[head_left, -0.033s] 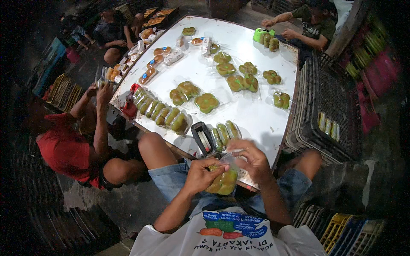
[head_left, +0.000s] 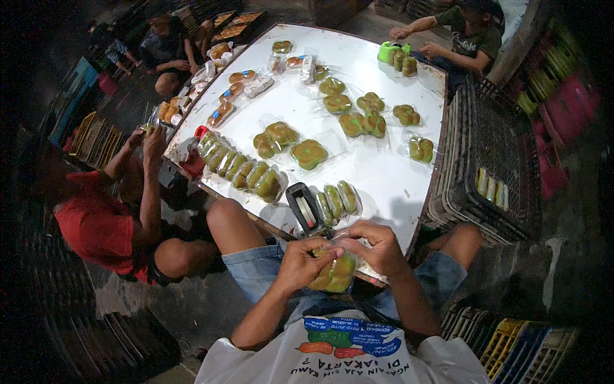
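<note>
A clear plastic bag of green bread rolls (head_left: 334, 275) hangs over my lap at the table's near edge. My left hand (head_left: 298, 261) grips the gathered top of the bag from the left side. Fingers of my right hand (head_left: 377, 246) are pinched together on the clear plastic at the same top, close to the left fingertips. Just beyond my hands stands a black tape dispenser (head_left: 304, 207) with a pale roll. Beside it, on its right, several bagged green rolls (head_left: 335, 202) stand in a row.
On the white table (head_left: 374, 176) lie several bagged green breads (head_left: 309, 153), a long row of packed green rolls (head_left: 240, 168) and brown breads (head_left: 222, 114). Stacked black crates (head_left: 473, 173) flank the right edge. A co-worker in red (head_left: 96, 211) sits left; another person (head_left: 473, 41) works by a green dispenser (head_left: 387, 51).
My right hand has come down slightly to the bag's top, and its fingers have closed on the plastic. The left hand keeps its hold.
</note>
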### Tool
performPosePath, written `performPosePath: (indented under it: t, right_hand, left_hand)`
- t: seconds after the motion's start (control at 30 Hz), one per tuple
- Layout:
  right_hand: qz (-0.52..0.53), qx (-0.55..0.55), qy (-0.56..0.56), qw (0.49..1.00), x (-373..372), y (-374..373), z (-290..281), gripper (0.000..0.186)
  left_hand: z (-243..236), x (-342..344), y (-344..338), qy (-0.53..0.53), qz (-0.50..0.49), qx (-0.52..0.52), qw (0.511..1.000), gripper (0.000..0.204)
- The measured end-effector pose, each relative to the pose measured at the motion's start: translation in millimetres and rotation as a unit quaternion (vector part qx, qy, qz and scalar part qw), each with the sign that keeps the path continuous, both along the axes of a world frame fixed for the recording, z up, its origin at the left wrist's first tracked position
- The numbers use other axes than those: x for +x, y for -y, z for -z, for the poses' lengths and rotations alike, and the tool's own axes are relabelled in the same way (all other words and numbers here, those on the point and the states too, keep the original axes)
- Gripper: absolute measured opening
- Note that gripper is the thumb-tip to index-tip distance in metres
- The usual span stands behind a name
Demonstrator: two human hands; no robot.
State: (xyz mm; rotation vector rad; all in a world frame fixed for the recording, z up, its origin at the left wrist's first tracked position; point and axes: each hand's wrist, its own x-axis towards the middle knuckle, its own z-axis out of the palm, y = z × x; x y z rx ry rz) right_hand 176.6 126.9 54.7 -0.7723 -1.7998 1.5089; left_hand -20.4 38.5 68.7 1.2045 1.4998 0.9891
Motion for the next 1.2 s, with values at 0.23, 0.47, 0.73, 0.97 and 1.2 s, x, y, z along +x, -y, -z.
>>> performPosePath:
  t: [0.23,0.47,0.73,0.97,1.2]
  right_hand:
    - [0.126,0.198,0.12,0.965,-21.9,18.7,-5.6,0.014]
    - [0.063,0.162,0.115,0.978,-22.8,13.1,-5.7,0.016]
    - [0.064,-0.268,-0.089,0.957,-45.3,85.5,60.3,0.034]
    - [0.139,-0.271,-0.142,0.942,-65.1,88.9,68.7,0.058]
    - [0.206,-0.182,0.199,0.941,-94.1,0.6,118.4,0.034]
  left_hand:
    - [13.2,-0.8,1.9,0.065,-0.049,0.098,0.992,0.018]
    - [29.6,-17.8,6.5,0.145,-0.005,-0.013,0.989,0.018]
    - [47.4,15.1,21.3,-0.097,-0.208,0.177,0.957,0.012]
    - [64.5,17.4,27.8,0.19,-0.261,0.019,0.946,0.056]
    - [64.4,-15.0,30.0,0.466,-0.259,-0.105,0.84,0.053]
